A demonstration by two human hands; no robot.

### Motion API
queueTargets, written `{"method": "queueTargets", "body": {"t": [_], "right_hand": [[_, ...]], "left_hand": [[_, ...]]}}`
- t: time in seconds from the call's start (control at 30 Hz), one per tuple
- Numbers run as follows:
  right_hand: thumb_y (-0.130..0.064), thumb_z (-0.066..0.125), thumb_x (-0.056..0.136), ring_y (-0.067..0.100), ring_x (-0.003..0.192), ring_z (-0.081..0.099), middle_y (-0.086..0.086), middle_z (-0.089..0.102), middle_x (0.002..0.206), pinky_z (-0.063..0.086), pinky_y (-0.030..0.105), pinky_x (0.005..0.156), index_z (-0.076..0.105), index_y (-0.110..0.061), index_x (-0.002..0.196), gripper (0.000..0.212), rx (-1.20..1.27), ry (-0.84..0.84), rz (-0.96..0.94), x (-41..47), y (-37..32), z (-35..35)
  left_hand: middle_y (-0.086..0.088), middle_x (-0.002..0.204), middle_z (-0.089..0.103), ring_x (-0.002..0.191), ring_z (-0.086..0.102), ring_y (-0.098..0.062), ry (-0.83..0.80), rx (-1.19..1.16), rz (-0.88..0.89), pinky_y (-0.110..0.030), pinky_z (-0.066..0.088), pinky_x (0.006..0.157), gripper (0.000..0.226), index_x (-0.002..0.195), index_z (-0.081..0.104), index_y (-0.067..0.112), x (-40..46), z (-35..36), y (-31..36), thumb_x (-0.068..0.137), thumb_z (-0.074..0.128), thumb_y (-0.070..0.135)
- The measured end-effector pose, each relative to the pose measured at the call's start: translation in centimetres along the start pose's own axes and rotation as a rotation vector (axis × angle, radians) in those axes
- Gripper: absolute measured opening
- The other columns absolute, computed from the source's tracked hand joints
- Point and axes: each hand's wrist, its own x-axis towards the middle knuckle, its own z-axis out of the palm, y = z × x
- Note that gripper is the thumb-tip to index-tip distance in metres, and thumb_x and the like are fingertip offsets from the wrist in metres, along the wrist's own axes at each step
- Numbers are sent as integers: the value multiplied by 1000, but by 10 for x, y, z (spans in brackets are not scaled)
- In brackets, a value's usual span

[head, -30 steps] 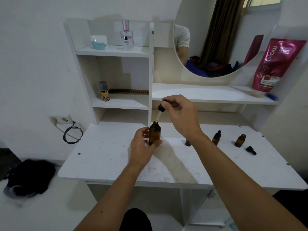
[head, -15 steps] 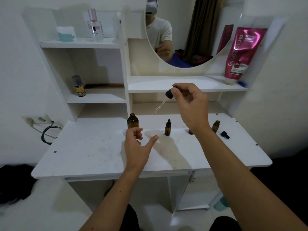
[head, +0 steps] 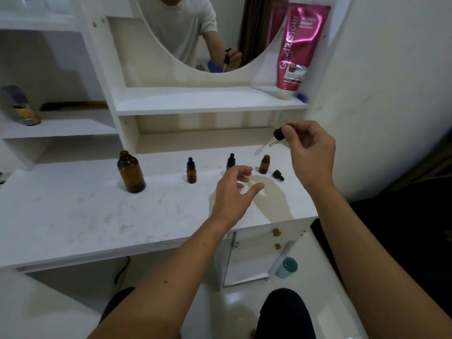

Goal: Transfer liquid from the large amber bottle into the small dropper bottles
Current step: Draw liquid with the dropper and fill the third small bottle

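The large amber bottle (head: 130, 172) stands uncapped on the white table (head: 73, 216) at the left. To its right stand two capped small dropper bottles (head: 191, 170) (head: 231, 161) and one uncapped small bottle (head: 264, 164), with a loose black cap (head: 278, 175) lying beside it. My right hand (head: 310, 152) pinches a black-bulbed dropper (head: 270, 140) above the uncapped small bottle, its glass tip slanting down-left. My left hand (head: 234, 192) hovers over the table with relaxed fingers, just in front of the second capped bottle, holding nothing.
A pink tube (head: 297, 45) leans on the shelf under the round mirror (head: 195, 33). A small can (head: 20, 106) and a comb sit on the left shelf. The wall is close on the right. A teal cup (head: 287, 266) stands on the floor.
My left hand has let go of the large amber bottle and moved right. My right hand carried the dropper out of that bottle and over to the uncapped small bottle.
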Motion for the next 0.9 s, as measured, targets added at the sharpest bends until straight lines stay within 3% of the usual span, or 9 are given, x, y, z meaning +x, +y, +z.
{"method": "queueTargets", "body": {"t": [0.27, 0.5, 0.63, 0.9], "right_hand": [[-24, 73, 99, 10, 89, 74, -3, 78, 96, 59, 24, 86, 73, -14, 106, 12, -32, 19, 10, 11, 29, -14], [-24, 72, 99, 12, 92, 74, -1, 77, 99, 60, 28, 88, 73, -13, 109, 14, -34, 22, 20, 19, 45, -14], [-22, 72, 99, 10, 91, 73, -1, 77, 98, 59, 23, 87, 73, -11, 108, 14, -25, 20, 24, 21, 47, -9], [-20, 74, 98, -1, 85, 72, -11, 76, 90, 54, 12, 81, 73, -9, 106, 13, -89, -23, -57, 25, 41, -7]], "left_hand": [[7, 140, 58, 119, 58, -9, -61, 19, -109, -25, 50, 104, 60, 142, 54, 21, 43, 46, -10, 90, 82, 27], [6, 129, 65, 109, 65, -7, -8, 114, -91, -33, 56, 99, 55, 136, 60, 16, 70, 64, -21, 88, 83, 28], [8, 113, 68, 100, 67, -7, 23, 127, -65, -37, 58, 93, 36, 122, 64, 20, 75, 67, -24, 90, 81, 24], [6, 111, 72, 103, 67, -9, 28, 122, -65, -33, 57, 97, 26, 122, 68, 14, 77, 67, -24, 96, 74, 18]]}}
